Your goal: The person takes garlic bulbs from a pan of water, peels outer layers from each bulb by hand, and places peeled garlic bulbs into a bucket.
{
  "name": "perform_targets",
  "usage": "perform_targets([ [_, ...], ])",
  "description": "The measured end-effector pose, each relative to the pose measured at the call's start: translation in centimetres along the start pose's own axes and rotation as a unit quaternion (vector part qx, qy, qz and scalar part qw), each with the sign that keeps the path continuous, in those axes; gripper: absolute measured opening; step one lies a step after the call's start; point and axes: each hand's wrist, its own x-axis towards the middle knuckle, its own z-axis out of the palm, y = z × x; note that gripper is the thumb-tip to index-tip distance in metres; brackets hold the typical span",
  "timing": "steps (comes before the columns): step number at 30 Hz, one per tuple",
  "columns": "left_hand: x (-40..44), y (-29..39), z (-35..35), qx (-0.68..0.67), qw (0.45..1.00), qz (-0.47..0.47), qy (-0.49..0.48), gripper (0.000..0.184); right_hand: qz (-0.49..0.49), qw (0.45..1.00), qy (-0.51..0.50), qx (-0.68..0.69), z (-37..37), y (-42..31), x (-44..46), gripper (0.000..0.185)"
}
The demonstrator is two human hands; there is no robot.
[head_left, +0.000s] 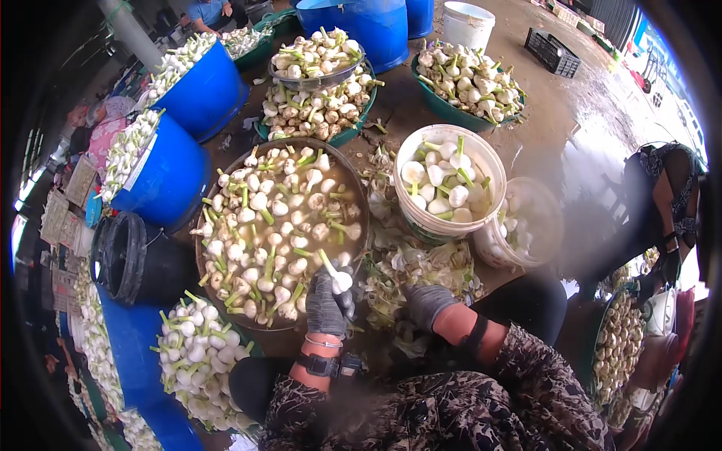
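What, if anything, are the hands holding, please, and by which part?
Left hand: garlic bulb, apparently by its round end, stem free. Right hand: cannot tell.

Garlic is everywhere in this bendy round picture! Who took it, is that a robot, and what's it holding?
No robot here, just a person. They wear a camera on their head, looking forward and down, so you see what's in front of them. Their left hand, in a grey glove, holds one garlic near a big tub of garlic in cloudy water. Their right hand is by some peelings; I can't tell if it holds anything. A white bucket with more garlic stands nearby.
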Motion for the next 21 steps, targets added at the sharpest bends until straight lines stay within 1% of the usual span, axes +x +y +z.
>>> perform_targets([
  [1,0.3,0.3,0.0,0.029,0.999,0.008,-0.022,0.036,0.003,0.986,0.155,0.054,0.2,-0.3,-0.8,0.041],
  [2,0.1,-0.1,0.4,0.133,0.989,0.050,-0.030,0.034,0.007,0.946,0.305,0.108,0.1,-0.6,-1.3,0.042],
  [3,-0.2,-1.0,1.0,0.234,0.967,0.091,-0.037,0.032,0.006,0.946,0.305,0.107,-0.5,-0.8,-1.5,0.042],
  [4,-1.5,-0.8,2.8,0.276,0.959,0.064,-0.031,0.034,-0.065,0.913,0.345,0.206,-1.6,-1.0,-1.6,0.040],
  [5,-1.4,-2.0,2.8,0.345,0.932,0.096,-0.061,0.037,-0.134,0.865,0.380,0.300,-2.2,-1.1,-1.5,0.038],
  [6,-1.1,-3.2,2.8,0.357,0.923,0.114,-0.088,0.038,-0.099,0.807,0.300,0.499,-1.7,-1.0,-0.8,0.033],
  [7,-1.0,-3.8,3.2,0.369,0.913,0.132,-0.113,0.040,-0.096,0.809,0.298,0.497,-1.8,-0.9,-1.0,0.033],
  [8,-1.1,-3.7,3.4,0.398,0.885,0.194,-0.147,0.046,-0.116,0.815,0.374,0.428,-2.1,-0.6,-1.4,0.030],
  [9,-0.9,-3.9,3.2,0.395,0.887,0.193,-0.144,0.046,-0.136,0.811,0.445,0.353,-2.7,0.0,-2.0,0.028],
  [10,-0.6,-4.0,2.2,0.353,0.911,0.163,-0.137,0.050,-0.032,0.838,0.516,0.176,-5.3,3.8,-3.3,0.023],
  [11,-0.5,-4.0,1.6,0.313,0.931,0.134,-0.131,0.053,0.067,0.831,0.544,0.094,-8.0,4.8,-5.0,0.020],
  [12,-0.2,-3.5,1.0,0.313,0.934,0.125,-0.115,0.056,0.156,0.829,0.535,0.039,-9.7,7.2,-5.9,0.023],
  [13,-0.2,-3.0,0.6,0.310,0.936,0.124,-0.111,0.056,0.180,0.823,0.538,0.034,-10.1,11.1,-6.3,0.027],
  [14,-0.3,-2.4,0.4,0.246,0.962,0.090,-0.075,0.055,0.222,0.860,0.457,-0.049,-12.7,9.4,-8.4,0.035],
  [15,-0.2,-1.9,0.3,0.178,0.982,0.056,-0.039,0.053,0.257,0.862,0.417,-0.130,-12.6,11.5,-7.7,0.046],
  [17,0.0,-1.6,-0.3,0.178,0.981,0.070,-0.029,0.050,0.225,0.864,0.445,-0.072,-15.0,4.1,-6.9,0.053],
  [18,0.0,-1.6,-0.5,0.162,0.985,0.052,-0.023,0.049,0.144,0.872,0.455,-0.106,-14.6,3.7,-4.4,0.048],
  [19,0.0,-1.6,-0.7,0.148,0.988,0.036,-0.014,0.048,0.042,0.896,0.441,-0.038,-13.6,4.6,-0.6,0.042],
  [20,-0.1,-1.6,-0.5,0.135,0.990,0.034,-0.016,0.046,-0.016,0.917,0.399,-0.017,-13.2,2.6,2.2,0.037],
  [21,0.1,-1.7,-0.9,0.171,0.984,0.024,-0.031,0.045,0.004,0.958,0.285,-0.030,-13.6,-0.5,4.7,0.036],
])
